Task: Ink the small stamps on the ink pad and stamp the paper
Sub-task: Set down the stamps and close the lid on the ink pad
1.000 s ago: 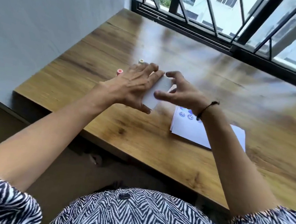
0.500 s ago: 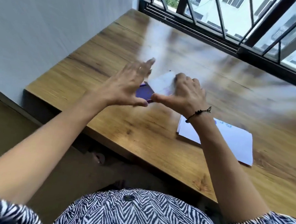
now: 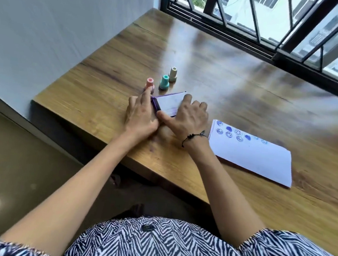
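The ink pad [image 3: 169, 102], a flat purple case with a white top, lies on the wooden table [image 3: 240, 89]. My left hand [image 3: 141, 116] rests against its left edge, with the index finger stretched towards the pink stamp [image 3: 150, 83]. My right hand [image 3: 188, 117] lies over the case's right part, its thumb along the near edge. Whether the case is fully closed I cannot tell. A teal stamp [image 3: 164, 82] and a cream stamp [image 3: 172, 74] stand upright just behind it. The white paper [image 3: 252, 158], with several blue prints along its far edge, lies to the right.
The table's near edge [image 3: 159, 174] runs close under my wrists. A grey wall [image 3: 60, 24] borders the table on the left. A barred window [image 3: 276, 35] runs along the far side.
The view has shifted. Half a second ago the white lid was tilted up over the purple pad. Now the white top lies flat and both hands are low on the case.
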The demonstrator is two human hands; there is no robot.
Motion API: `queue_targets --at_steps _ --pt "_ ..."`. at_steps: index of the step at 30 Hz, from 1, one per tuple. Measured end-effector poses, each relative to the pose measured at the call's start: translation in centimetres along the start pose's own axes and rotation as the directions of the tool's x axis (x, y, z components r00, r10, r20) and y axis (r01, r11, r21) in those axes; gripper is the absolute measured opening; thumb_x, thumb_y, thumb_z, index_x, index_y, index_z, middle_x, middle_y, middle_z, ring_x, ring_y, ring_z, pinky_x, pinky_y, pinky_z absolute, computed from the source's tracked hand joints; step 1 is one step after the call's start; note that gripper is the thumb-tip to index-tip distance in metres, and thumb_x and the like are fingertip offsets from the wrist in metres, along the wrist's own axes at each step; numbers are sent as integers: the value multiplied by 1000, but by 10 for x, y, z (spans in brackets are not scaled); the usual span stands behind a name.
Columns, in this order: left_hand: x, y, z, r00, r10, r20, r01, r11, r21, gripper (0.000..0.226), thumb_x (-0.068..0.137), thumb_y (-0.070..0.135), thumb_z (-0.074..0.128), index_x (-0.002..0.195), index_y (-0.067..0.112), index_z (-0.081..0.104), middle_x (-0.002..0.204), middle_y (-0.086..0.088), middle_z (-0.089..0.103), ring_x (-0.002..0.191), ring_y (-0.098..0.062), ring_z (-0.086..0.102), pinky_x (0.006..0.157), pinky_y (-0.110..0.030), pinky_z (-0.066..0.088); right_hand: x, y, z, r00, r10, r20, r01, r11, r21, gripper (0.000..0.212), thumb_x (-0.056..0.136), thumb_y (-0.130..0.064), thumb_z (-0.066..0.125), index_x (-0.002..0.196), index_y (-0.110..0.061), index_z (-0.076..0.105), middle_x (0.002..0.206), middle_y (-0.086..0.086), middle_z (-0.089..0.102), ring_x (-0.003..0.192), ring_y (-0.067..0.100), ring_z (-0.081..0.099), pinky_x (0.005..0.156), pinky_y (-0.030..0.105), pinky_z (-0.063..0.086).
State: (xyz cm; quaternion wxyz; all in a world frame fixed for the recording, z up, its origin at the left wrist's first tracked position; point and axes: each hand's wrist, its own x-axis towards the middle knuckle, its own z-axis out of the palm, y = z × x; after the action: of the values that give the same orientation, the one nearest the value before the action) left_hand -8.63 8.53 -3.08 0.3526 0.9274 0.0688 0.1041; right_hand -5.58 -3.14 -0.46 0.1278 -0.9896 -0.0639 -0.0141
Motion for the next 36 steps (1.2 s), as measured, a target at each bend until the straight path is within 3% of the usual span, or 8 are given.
queue_targets --at_steps 4,13,27,33,36 --pt "0 -3 2 1000 -4 -12 4 1000 -7 80 74 13 59 141 9 16 145 -3 39 112 -36 37 101 -40 29 4 -4 6 1000 14 -1 -14 1000 13 81 70 -66 56 120 -5 40 112 21 57 106 36 45 79 41 39" --pt "-2 -3 -2 999 2 41 -3 1000 17 83 72 12 60 141 10 14 142 -10 39 116 -37 33 103 -41 29 0 -8 9 1000 -5 -20 5 1000 21 81 71 -64 59 121 -4 40 113 21 55 108 37 44 82 42 42" --pt "-6 -8 2 998 43 45 -45 997 58 87 71 10 56 143 9 7 145 -6 38 114 -36 35 102 -38 30 -4 -10 15 999 54 -6 -54 998 -15 82 67 -70 55 120 -10 39 119 19 52 114 35 41 83 47 38" --pt "-7 -9 3 998 50 32 -52 998 45 86 74 10 58 143 8 8 147 -4 35 115 -33 35 96 -25 22 -7 -14 13 998 52 -33 -51 999 16 77 69 -64 58 119 -9 40 117 18 53 113 35 42 82 48 38" --pt "-7 -9 3 998 51 27 -52 998 39 85 74 9 58 142 7 9 145 -7 38 114 -34 35 94 -26 23 -9 -14 15 998 50 -41 -48 998 31 76 69 -64 57 119 -8 41 116 18 53 112 36 42 82 49 39"
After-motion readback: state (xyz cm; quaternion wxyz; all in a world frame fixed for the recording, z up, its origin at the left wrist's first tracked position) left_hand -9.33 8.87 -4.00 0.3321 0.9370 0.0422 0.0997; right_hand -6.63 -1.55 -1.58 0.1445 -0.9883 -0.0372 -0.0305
